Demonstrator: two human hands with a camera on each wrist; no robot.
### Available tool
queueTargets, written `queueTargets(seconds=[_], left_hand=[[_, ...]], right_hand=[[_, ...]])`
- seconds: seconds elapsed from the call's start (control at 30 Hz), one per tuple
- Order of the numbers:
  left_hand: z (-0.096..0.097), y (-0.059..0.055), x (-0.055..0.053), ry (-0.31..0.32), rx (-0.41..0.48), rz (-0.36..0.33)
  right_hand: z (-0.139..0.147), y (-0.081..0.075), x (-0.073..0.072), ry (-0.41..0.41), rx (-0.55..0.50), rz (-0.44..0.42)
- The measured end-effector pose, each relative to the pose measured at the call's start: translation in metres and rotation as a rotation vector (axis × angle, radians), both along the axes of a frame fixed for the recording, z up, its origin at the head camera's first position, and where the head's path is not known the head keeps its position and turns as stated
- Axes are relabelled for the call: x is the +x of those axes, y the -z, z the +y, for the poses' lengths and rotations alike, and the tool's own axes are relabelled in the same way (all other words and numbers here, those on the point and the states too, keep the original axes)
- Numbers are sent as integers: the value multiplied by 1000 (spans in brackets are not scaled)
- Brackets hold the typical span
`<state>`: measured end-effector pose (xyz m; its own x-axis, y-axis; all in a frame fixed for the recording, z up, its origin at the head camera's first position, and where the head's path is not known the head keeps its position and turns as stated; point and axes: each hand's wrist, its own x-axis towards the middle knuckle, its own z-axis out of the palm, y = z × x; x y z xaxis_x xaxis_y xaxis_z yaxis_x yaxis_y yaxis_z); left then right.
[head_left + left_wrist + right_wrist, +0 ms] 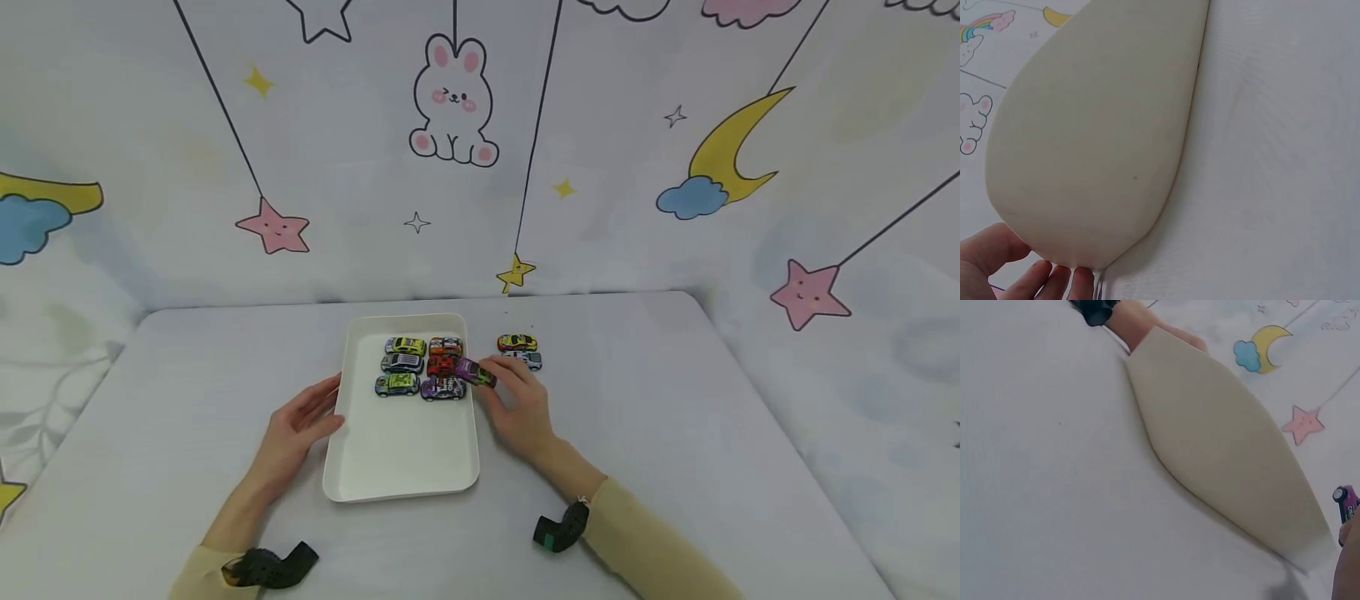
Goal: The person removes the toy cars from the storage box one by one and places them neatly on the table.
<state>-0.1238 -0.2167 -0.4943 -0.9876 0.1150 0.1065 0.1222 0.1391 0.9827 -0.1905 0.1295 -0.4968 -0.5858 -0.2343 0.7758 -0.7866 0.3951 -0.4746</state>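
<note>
My right hand (519,410) pinches a purple-and-green toy car (475,372) over the right rim of a white tray (401,454). This car (1349,503) also shows at the right edge of the right wrist view. Several toy cars stand in two columns in the tray's far half, among them a yellow one (405,345), an orange one (446,345) and a red one (441,365). My left hand (296,429) rests against the tray's left side, thumb at the rim. In the left wrist view, its fingertips (1082,281) touch the tray's edge.
Right of the tray, beyond my right hand, a yellow-and-red toy car (517,342) and a pale blue-and-white one (531,360) stand on the white table (637,400). A printed backdrop (600,125) rises behind the table.
</note>
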Motion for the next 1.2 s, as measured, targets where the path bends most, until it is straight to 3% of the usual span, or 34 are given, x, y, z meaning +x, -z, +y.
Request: queueTargets(seconds=[0.23,0.57,0.83,1.2], left_hand=[[3,0,-2,7,-5,13],[3,0,-2,15,16,15],[0,-4,2,4,9,27],[-1,1,1,17,20,6]], right_hand=[[34,3,-10,49,37,-22],[77,1,-13,41,222,-47],[77,1,-15,-28,294,-69],[77,4,-14,25,288,-101]])
